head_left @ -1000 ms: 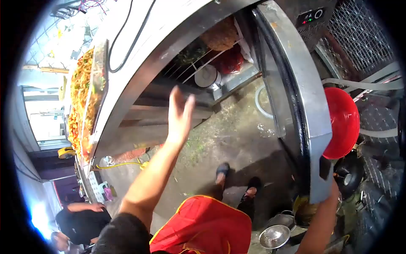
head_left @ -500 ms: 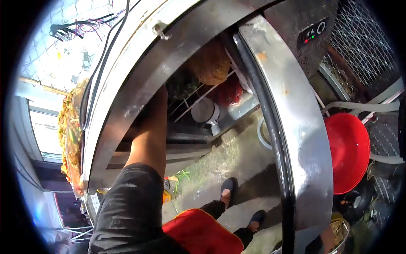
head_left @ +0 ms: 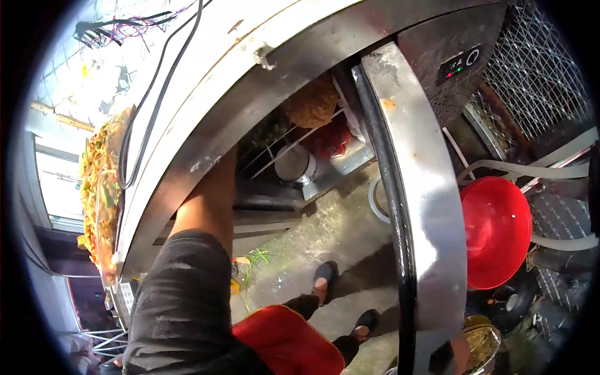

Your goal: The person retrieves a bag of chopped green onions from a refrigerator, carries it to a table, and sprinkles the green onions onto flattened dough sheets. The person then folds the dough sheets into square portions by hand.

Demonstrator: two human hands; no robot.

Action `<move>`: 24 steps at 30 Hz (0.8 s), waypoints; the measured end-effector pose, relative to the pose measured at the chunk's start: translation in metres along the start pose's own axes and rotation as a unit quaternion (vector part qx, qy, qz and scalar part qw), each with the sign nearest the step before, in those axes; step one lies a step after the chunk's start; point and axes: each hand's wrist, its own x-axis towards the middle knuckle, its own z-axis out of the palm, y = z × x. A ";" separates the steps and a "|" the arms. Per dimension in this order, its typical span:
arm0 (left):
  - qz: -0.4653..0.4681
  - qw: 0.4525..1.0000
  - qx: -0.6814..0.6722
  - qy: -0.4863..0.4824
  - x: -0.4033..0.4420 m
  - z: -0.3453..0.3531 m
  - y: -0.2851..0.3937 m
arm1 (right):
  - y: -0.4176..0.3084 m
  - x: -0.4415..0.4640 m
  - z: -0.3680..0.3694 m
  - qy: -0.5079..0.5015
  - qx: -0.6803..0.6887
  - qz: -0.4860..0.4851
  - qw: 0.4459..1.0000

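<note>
My left forearm (head_left: 209,203) reaches into the open steel fridge cabinet (head_left: 250,109); the hand itself is hidden inside, behind the top frame. Beside the arm, a wire shelf (head_left: 269,159) bears dark green stuff and a brown bundle (head_left: 312,103). Below the shelf are a white round container (head_left: 294,164) with a handle and a red bag (head_left: 331,139). At the lower right, part of my right arm shows past the end of the open door (head_left: 431,206); its fingers are hidden behind the door.
A red basin (head_left: 497,232) stands right of the door, near pale hoses (head_left: 531,167). A pot (head_left: 482,344) is at the lower right. Chopped food in a clear tray (head_left: 100,200) lies at the left on the worktop. Wet floor (head_left: 300,250) shows around my feet.
Over the last second my left hand has gone from the fridge opening to deep inside, out of sight. The view has shifted closer to the cabinet. My right hand remains hidden behind the door.
</note>
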 end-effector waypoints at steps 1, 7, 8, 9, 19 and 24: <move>0.001 1.000 -0.004 -0.002 -0.004 0.000 0.001 | 0.001 0.000 0.000 -0.004 0.001 -0.006 1.000; 0.047 0.994 -0.102 -0.009 -0.066 -0.017 0.012 | 0.002 -0.011 0.003 -0.035 0.006 -0.045 0.998; 0.059 0.989 -0.137 -0.018 -0.086 -0.024 0.014 | 0.002 -0.012 0.000 -0.041 0.008 -0.053 0.998; 0.070 0.980 -0.182 -0.030 -0.108 -0.034 0.018 | 0.002 -0.012 0.002 -0.047 0.009 -0.065 0.997; -0.235 0.892 -0.201 -0.329 -0.327 -0.257 0.030 | -0.008 -0.015 0.033 -0.104 0.075 -0.120 0.985; -0.136 0.900 -0.015 -0.414 -0.351 -0.420 -0.007 | 0.018 0.007 0.094 0.038 -0.217 -0.261 0.940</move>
